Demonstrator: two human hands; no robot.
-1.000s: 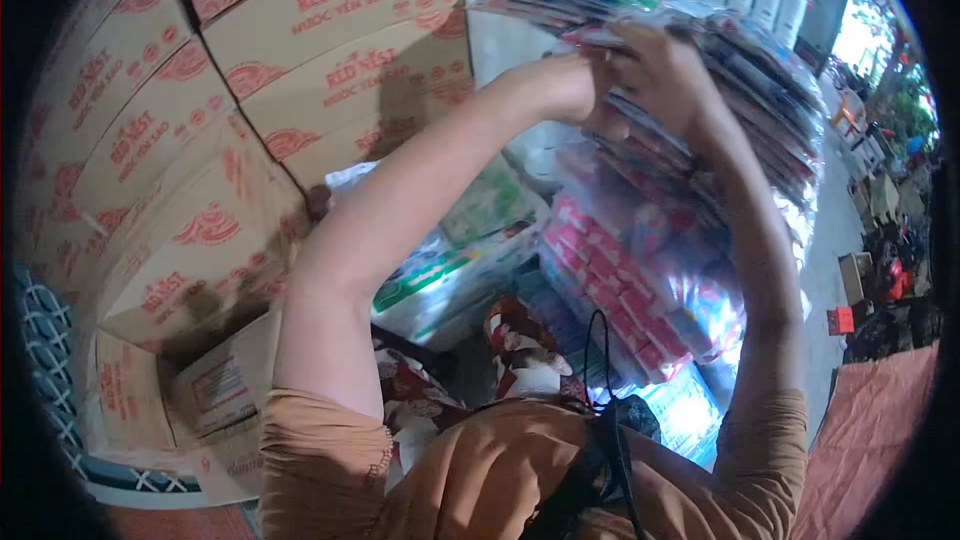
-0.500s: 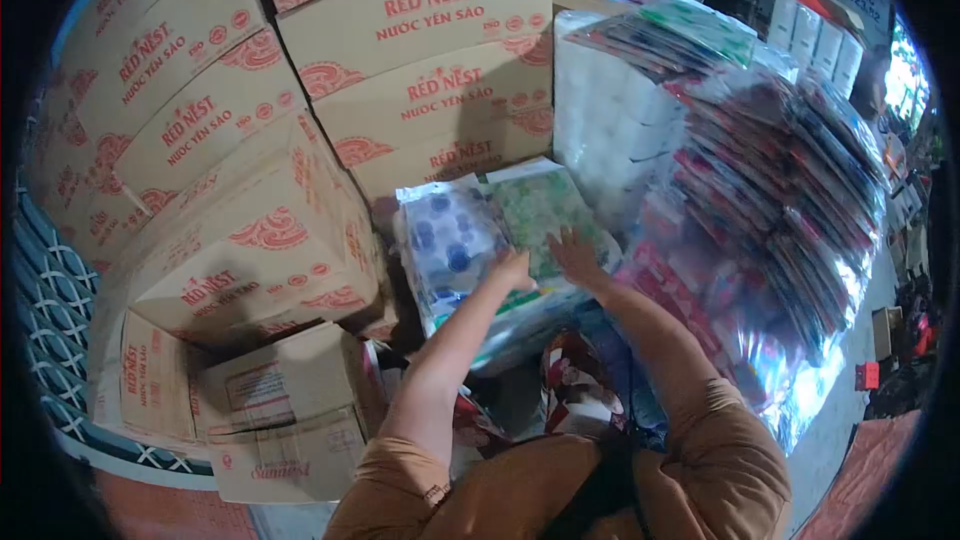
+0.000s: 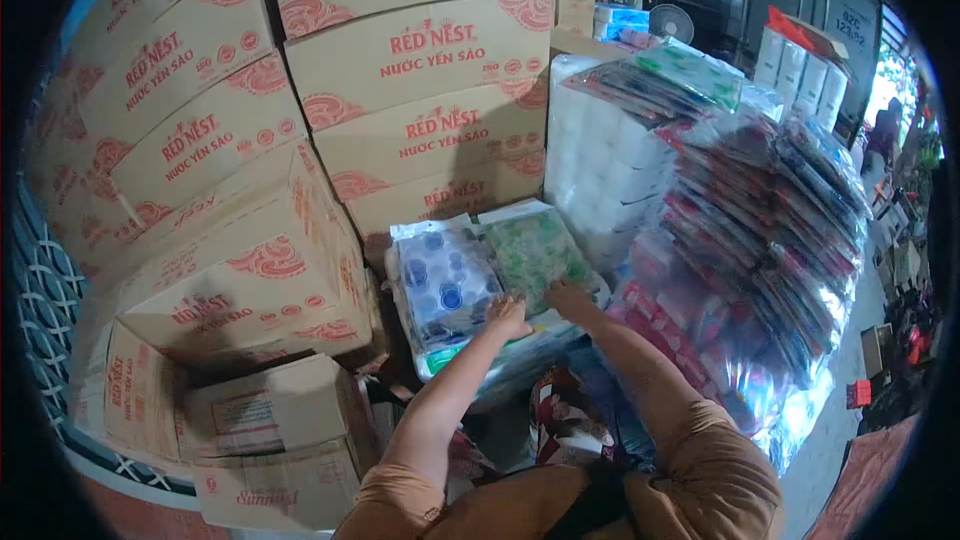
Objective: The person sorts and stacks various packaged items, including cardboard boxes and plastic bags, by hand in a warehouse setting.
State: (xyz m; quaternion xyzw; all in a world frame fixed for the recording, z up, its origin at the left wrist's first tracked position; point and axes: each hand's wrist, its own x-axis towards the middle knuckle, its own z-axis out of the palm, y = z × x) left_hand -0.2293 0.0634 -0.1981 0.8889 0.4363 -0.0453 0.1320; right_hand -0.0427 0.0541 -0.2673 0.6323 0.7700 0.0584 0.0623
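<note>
A flat plastic-wrapped packet with blue dots (image 3: 447, 275) and a green patterned packet (image 3: 530, 245) lie side by side on a stack of plastic-wrapped packets (image 3: 480, 370). My left hand (image 3: 509, 318) rests at the front right corner of the blue-dotted packet, thumb apart from the fingers. On the front part of the green packet sits my right hand (image 3: 574, 302), its fingers bent down onto the plastic. Neither hand lifts anything. The undersides of both hands are hidden.
Stacked RED NEST cartons (image 3: 450, 50) rise behind and on the left. A smaller carton (image 3: 275, 415) stands front left. On the right are wrapped white rolls (image 3: 605, 140) and a tall pile of plastic-packed goods (image 3: 760, 240). A fan (image 3: 671, 23) is at the back.
My right hand has drawn back toward me over the green packet, its spread fingers now bent. The left hand stays near the blue-dotted packet's corner. The whole view has shifted slightly.
</note>
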